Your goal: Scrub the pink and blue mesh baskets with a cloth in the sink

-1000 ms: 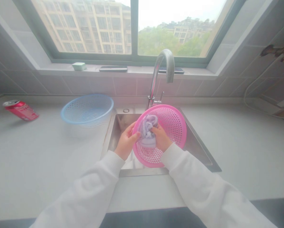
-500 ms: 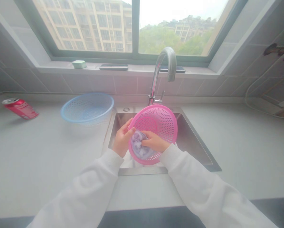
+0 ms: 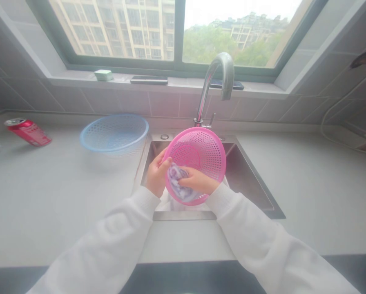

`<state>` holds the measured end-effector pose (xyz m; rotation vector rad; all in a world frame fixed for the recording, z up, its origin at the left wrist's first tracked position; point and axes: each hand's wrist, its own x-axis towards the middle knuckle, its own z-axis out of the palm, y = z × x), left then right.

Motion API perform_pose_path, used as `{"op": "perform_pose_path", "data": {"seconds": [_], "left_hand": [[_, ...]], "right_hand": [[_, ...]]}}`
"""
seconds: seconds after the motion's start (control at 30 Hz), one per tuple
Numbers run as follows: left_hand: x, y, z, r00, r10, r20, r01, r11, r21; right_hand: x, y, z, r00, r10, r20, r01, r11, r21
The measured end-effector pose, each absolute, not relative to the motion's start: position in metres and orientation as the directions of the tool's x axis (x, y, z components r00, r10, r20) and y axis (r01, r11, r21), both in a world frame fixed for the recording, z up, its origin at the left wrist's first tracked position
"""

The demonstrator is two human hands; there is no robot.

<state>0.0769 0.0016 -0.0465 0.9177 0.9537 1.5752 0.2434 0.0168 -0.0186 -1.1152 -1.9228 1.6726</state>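
A pink plastic colander point(image 3: 212, 157) is tilted over the metal sink point(image 3: 250, 179), its open side facing me. My left hand point(image 3: 157, 173) grips its left rim, thumb on the inner side. Inside the colander, my right hand point(image 3: 197, 179) is closed on a crumpled white and purple cloth point(image 3: 179, 183), which presses against the lower left wall. The fingertips of the right hand are partly hidden in the cloth. Something white lies in the sink beneath the colander, mostly covered.
A blue colander point(image 3: 114, 132) stands on the counter left of the sink, with a red drink can point(image 3: 30, 131) farther left. The curved faucet point(image 3: 227, 75) rises behind the sink. A small green box point(image 3: 103, 75) and two flat dark devices lie on the windowsill.
The view has shifted slightly. The cloth has changed shape a little under my right hand, and both hands keep their hold on the colander and cloth.
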Motion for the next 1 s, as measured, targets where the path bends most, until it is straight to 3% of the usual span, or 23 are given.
{"op": "perform_pose_path", "data": {"seconds": [0.1,0.2,0.33,0.4,0.47,0.53,0.6,0.7,0.77,0.87,1.0], "left_hand": [[0.076,0.002,-0.045,-0.18,0.98,0.078,-0.366,-0.141,0.92],[0.077,0.001,-0.043,-0.178,0.981,0.078,-0.339,-0.135,0.931],[0.08,-0.002,-0.042,-0.147,0.984,0.099,-0.296,-0.14,0.945],[0.082,-0.004,-0.042,-0.127,0.985,0.115,-0.285,-0.148,0.947],[0.084,-0.006,-0.042,-0.113,0.986,0.124,-0.294,-0.153,0.944],[0.083,-0.006,-0.042,-0.123,0.985,0.122,-0.312,-0.155,0.937],[0.081,-0.006,-0.043,-0.148,0.982,0.12,-0.337,-0.164,0.927],[0.076,-0.002,-0.045,-0.177,0.979,0.105,-0.371,-0.165,0.914],[0.073,0.0,-0.047,-0.188,0.979,0.084,-0.369,-0.15,0.917],[0.073,0.001,-0.049,-0.19,0.98,0.064,-0.338,-0.127,0.932],[0.078,-0.004,-0.049,-0.141,0.986,0.083,-0.268,-0.119,0.956]], "right_hand": [[0.249,0.022,-0.019,-0.634,0.715,-0.295,0.55,0.148,-0.822],[0.252,0.025,-0.025,-0.645,0.71,-0.283,0.555,0.182,-0.811],[0.246,0.025,-0.034,-0.612,0.779,-0.139,0.192,-0.024,-0.981],[0.243,0.026,-0.037,-0.527,0.848,-0.057,-0.069,-0.11,-0.992],[0.241,0.026,-0.036,-0.468,0.884,-0.008,-0.199,-0.114,-0.973],[0.241,0.025,-0.031,-0.512,0.859,0.001,-0.107,-0.063,-0.992],[0.244,0.024,-0.023,-0.615,0.786,-0.062,0.135,0.027,-0.991],[0.249,0.023,-0.013,-0.675,0.711,-0.198,0.467,0.203,-0.861],[0.253,0.024,-0.01,-0.666,0.702,-0.253,0.595,0.295,-0.748],[0.256,0.025,-0.013,-0.67,0.698,-0.253,0.613,0.328,-0.719],[0.253,0.027,-0.029,-0.655,0.75,-0.093,0.304,0.149,-0.941]]}}
